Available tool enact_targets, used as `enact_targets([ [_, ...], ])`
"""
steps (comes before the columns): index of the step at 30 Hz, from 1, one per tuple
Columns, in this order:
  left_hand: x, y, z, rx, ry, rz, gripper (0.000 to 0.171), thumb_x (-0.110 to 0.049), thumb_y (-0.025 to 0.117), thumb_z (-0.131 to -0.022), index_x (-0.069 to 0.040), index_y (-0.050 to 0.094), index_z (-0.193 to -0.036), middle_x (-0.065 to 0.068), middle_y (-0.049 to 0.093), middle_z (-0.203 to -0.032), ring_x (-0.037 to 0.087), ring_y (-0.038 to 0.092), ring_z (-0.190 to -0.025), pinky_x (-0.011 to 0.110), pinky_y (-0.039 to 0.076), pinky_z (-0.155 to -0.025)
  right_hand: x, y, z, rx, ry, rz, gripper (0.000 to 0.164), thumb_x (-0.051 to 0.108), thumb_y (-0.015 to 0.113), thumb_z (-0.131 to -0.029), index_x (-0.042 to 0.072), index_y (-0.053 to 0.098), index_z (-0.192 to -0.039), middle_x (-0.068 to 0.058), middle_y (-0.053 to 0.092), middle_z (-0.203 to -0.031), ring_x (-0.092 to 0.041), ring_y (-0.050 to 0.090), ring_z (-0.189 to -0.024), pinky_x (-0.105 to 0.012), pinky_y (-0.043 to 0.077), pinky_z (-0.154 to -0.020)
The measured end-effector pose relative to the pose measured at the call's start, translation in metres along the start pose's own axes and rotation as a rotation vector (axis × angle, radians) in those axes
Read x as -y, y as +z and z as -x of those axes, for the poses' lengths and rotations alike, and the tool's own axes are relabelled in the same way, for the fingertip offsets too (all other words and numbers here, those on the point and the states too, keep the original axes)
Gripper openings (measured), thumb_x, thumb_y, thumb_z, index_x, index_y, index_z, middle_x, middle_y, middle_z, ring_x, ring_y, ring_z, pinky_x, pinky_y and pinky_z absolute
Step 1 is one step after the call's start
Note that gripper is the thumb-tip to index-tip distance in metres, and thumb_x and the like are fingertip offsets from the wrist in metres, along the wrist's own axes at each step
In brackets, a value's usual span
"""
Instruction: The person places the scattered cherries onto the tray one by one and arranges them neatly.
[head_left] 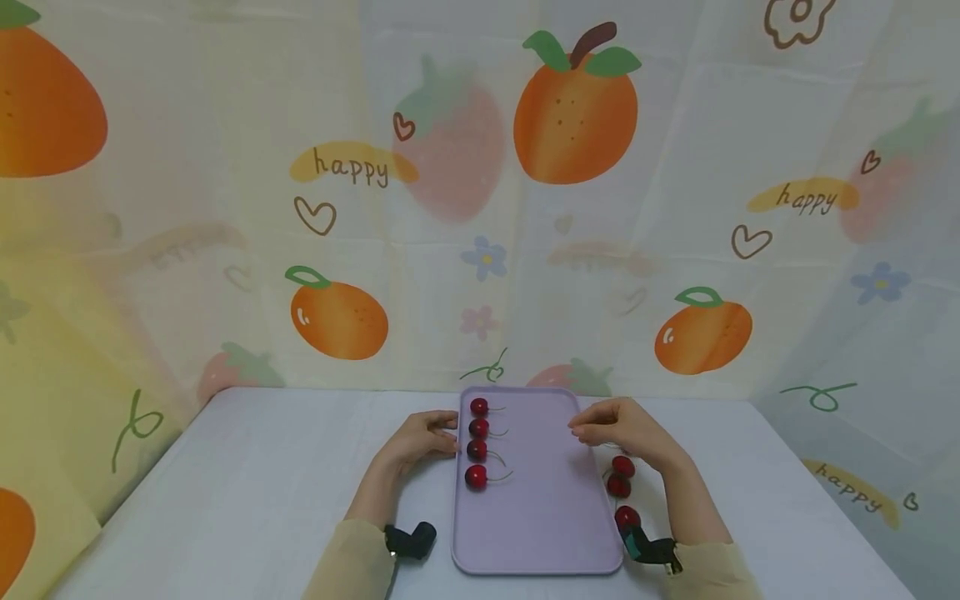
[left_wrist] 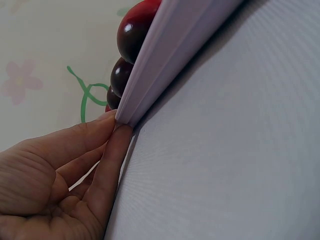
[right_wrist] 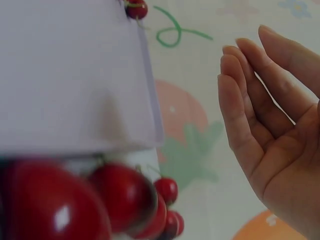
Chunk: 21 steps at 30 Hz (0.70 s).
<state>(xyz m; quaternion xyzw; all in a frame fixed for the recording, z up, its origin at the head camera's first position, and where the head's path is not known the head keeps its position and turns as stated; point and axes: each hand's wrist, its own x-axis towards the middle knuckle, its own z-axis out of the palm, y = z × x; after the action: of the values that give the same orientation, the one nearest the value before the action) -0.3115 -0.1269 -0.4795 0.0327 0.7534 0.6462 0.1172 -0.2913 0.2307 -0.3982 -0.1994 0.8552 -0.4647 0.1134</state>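
A lilac tray [head_left: 536, 525] lies on the white table. Along its left side runs a column of several dark red cherries [head_left: 477, 451], stems pointing right. My left hand [head_left: 422, 435] is at the tray's left edge; in the left wrist view, the thumb and a finger of that hand [left_wrist: 65, 175] pinch the rim beside the cherries. Over the tray's right edge hovers my right hand [head_left: 624, 427], its fingers relaxed and apart from the thumb. The right wrist view shows nothing in that hand [right_wrist: 272, 115].
More cherries [head_left: 618, 486] lie on the table just right of the tray, partly below my right forearm. Black wrist cameras [head_left: 411, 542] sit on both wrists. A fruit-printed cloth [head_left: 480, 275] hangs behind the table's back edge.
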Motion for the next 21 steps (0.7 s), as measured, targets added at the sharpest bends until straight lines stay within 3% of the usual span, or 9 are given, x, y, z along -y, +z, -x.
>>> enact_targets([
  [6, -0.001, 0.000, 0.002, -0.011, -0.007, -0.021, 0.058, 0.005, 0.071, -0.081, 0.004, 0.054, -0.136, 0.022, 0.062, -0.126, 0.012, 0.067, -0.079, 0.031, 0.063, -0.080, -0.011, -0.015, 0.018, -0.023, 0.064, -0.008, 0.039, 0.030, 0.070, -0.090, 0.001, 0.070, -0.116, -0.016, 0.072, -0.112, -0.019, 0.066, -0.089, -0.033, 0.056, -0.077],
  [9, -0.001, 0.001, 0.001, -0.012, -0.008, -0.025, 0.058, 0.004, 0.071, -0.082, 0.004, 0.054, -0.137, 0.021, 0.062, -0.126, 0.012, 0.067, -0.080, 0.032, 0.063, -0.081, -0.020, -0.024, 0.027, -0.013, 0.070, -0.020, 0.038, 0.029, 0.069, -0.090, 0.000, 0.069, -0.115, -0.019, 0.072, -0.114, -0.016, 0.069, -0.093, -0.033, 0.055, -0.086],
  [13, -0.001, 0.001, 0.001, 0.002, 0.001, -0.010, 0.058, 0.005, 0.070, -0.082, 0.005, 0.052, -0.138, 0.023, 0.061, -0.128, 0.011, 0.067, -0.080, 0.032, 0.063, -0.081, -0.032, -0.034, 0.040, 0.028, 0.080, -0.031, 0.039, 0.027, 0.068, -0.091, -0.002, 0.068, -0.117, -0.021, 0.074, -0.111, -0.015, 0.070, -0.094, -0.030, 0.056, -0.088],
  [21, -0.002, 0.000, 0.003, 0.009, 0.010, 0.003, 0.058, 0.007, 0.068, -0.082, 0.008, 0.051, -0.138, 0.025, 0.059, -0.129, 0.011, 0.067, -0.080, 0.032, 0.063, -0.081, -0.054, -0.045, 0.058, 0.151, 0.079, -0.125, 0.036, 0.018, 0.067, -0.092, -0.006, 0.066, -0.120, -0.006, 0.076, -0.111, -0.011, 0.071, -0.097, -0.022, 0.059, -0.085],
])
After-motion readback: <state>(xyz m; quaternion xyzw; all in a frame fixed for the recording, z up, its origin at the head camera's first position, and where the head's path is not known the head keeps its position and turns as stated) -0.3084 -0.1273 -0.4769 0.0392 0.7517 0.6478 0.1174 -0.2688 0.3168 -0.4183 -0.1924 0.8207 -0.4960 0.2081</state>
